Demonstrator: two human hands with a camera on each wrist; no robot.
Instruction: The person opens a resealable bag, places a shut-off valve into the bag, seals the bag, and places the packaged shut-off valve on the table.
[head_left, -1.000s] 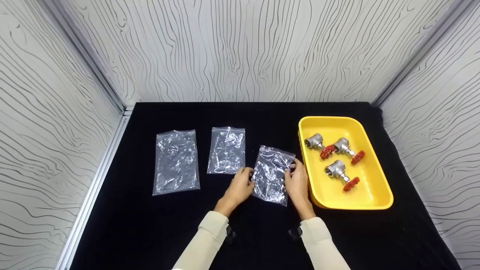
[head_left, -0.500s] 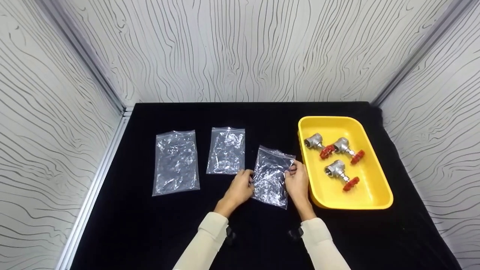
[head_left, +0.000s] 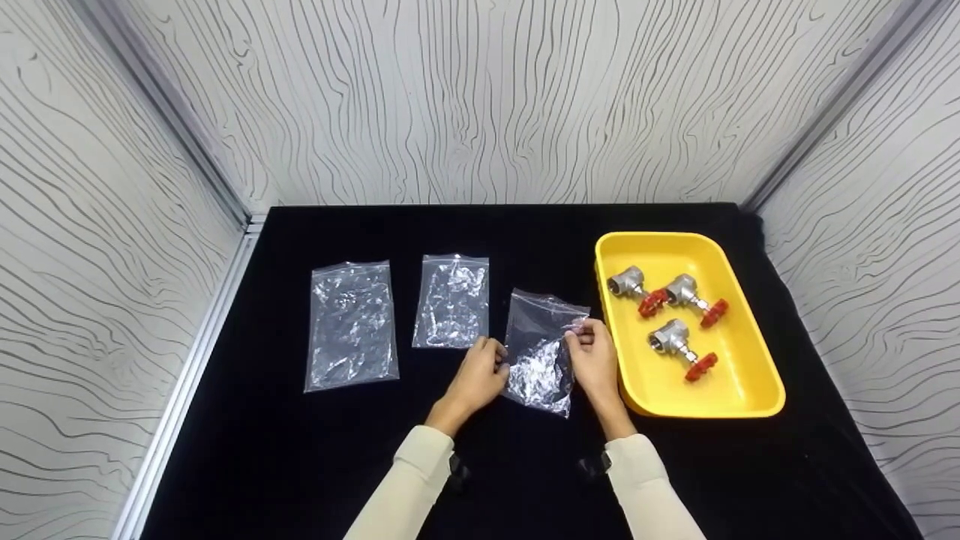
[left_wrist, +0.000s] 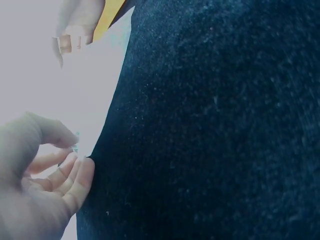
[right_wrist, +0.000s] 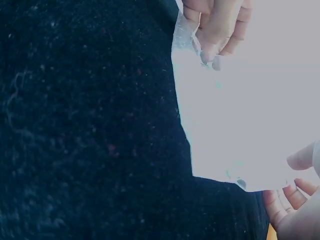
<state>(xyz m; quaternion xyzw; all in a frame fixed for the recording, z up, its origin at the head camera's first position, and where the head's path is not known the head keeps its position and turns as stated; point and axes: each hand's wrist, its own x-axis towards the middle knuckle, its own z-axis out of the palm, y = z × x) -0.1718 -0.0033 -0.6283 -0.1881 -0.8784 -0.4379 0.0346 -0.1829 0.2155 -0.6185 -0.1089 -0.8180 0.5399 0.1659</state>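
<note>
Three patterned walls (head_left: pixel 480 105) stand left, far and right of the black-covered desk (head_left: pixel 300 465), with the yellow tray (head_left: pixel 660 397) at right. Of the clear bags, the left bag (head_left: pixel 351 330) looks largest and lies flat; the middle bag (head_left: pixel 451 304) lies flat beside it, and the held bag (head_left: pixel 540 360) is nearer, between middle bag and tray. The left hand (head_left: pixel 476 375) pinches its left edge between thumb and fingers; the right hand (head_left: pixel 595 364) grips its right edge, just beside the tray. Smallest are three metal valves (head_left: pixel 671 337) with red handwheels (head_left: pixel 701 367), all inside the tray. The step in hand looks like working the held bag by both sides; the next move seems to call for a light, two-sided hold, since such thin plastic probably slips. Whether its mouth is parted cannot be told: both wrist views bleach it white. The sleeves (head_left: pixel 401 487) are cut off at the near edge.
</note>
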